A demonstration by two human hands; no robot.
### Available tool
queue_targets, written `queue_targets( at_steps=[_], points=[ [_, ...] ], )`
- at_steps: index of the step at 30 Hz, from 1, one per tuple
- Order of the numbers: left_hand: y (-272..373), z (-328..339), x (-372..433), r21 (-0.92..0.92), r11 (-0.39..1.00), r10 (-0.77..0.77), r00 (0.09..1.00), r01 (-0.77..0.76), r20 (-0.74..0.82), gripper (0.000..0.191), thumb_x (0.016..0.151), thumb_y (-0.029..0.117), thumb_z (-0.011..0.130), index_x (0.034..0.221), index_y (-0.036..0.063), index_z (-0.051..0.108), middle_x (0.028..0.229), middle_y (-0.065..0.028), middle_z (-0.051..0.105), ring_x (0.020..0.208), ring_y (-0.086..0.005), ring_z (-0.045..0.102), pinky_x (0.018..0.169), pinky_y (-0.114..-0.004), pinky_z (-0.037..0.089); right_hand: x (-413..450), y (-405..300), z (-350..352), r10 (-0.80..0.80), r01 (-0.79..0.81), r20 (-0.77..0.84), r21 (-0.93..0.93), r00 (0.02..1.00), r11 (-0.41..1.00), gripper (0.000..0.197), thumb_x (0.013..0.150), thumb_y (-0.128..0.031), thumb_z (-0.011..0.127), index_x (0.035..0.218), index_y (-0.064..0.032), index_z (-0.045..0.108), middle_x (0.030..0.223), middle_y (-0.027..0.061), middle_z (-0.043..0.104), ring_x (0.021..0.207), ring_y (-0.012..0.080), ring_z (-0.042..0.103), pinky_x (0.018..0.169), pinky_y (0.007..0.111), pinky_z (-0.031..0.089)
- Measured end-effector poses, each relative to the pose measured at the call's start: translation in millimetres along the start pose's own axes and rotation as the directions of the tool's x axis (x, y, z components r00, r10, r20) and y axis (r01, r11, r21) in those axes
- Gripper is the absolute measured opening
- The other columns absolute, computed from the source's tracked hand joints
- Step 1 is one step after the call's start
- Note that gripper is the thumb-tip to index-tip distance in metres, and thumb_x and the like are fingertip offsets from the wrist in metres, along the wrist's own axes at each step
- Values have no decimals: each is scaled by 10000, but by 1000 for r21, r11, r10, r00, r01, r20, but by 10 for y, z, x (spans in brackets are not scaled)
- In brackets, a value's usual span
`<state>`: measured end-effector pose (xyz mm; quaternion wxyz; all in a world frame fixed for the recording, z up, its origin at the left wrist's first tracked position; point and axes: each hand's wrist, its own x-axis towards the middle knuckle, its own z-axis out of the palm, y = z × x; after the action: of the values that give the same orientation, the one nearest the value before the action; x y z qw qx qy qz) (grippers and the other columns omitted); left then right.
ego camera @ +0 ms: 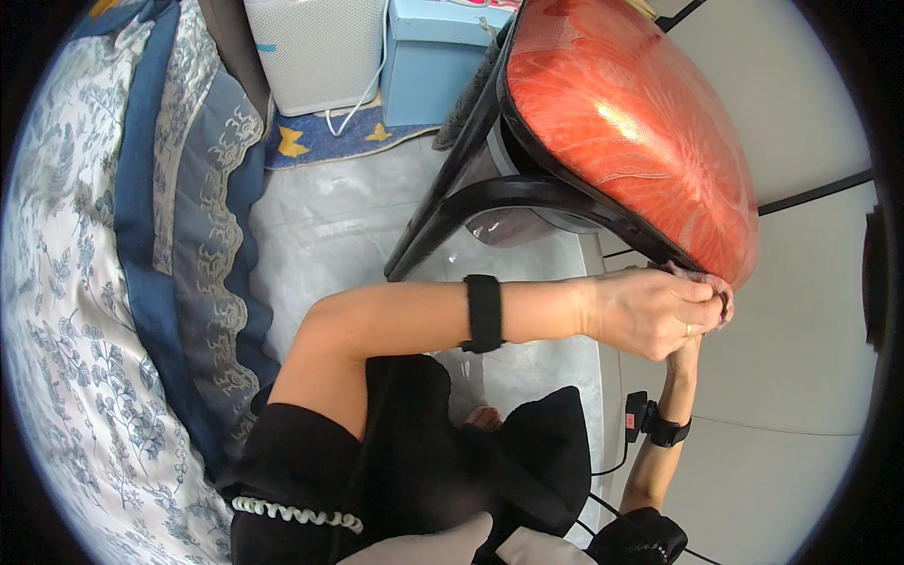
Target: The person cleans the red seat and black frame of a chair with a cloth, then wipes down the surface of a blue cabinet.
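My left hand (646, 314), with a ring on one finger, is closed on a crumpled pinkish cloth (720, 286) at the near corner of a stool (558, 194). The cloth lies against the edge of the stool's padded red seat (635, 120), which has a shiny clear cover. Only the lower part of my right hand (682, 349) shows, just behind the left; its fingers are hidden, so I cannot tell what they hold. Dark curved legs carry the seat, which is seen tilted.
A bed with a floral cover (120, 402) and lace-trimmed skirt runs along the left. A white perforated bin-like unit (321, 56) with a cord and a blue box (431, 78) stand on a blue mat (311, 145). White panels (777, 353) line the right. A clear container (512, 226) sits beneath the stool.
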<state>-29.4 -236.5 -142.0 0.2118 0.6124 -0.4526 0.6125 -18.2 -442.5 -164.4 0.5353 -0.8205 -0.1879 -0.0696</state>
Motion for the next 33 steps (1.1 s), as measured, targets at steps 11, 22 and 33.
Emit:
queue_targets(
  at_steps=[11, 22, 33],
  points=[
    [-303, -1091, -465, -22, 960, -279, 960, 279, -15, 218, 630, 24, 639, 846, -6, 638, 916, -88, 612, 894, -239, 575, 720, -316, 503, 77, -329, 191, 142, -142, 10, 109, 990, 984, 671, 648, -13, 584, 1260, -19, 309, 1108, 72, 411, 968, 163, 408, 817, 276, 362],
    [-308, -1555, -956, 10, 808, -589, 808, 589, 1, 232, 640, -40, 590, 862, 10, 630, 953, -75, 614, 815, -233, 556, 691, -290, 455, 153, -356, 424, 62, -75, -117, -105, 991, 992, 544, 724, -79, 683, 1165, -1, 374, 919, 47, 462, 823, 124, 451, 726, 235, 397],
    [-128, -1667, -1197, 73, 695, -718, 696, 715, 13, 264, 657, -33, 602, 920, -13, 595, 1043, -104, 556, 845, -263, 526, 714, -318, 458, 127, -419, 466, 73, -75, -123, -11, 990, 997, 484, 728, 26, 613, 1156, 1, 388, 878, 50, 470, 816, 111, 462, 737, 245, 421]
  ],
)
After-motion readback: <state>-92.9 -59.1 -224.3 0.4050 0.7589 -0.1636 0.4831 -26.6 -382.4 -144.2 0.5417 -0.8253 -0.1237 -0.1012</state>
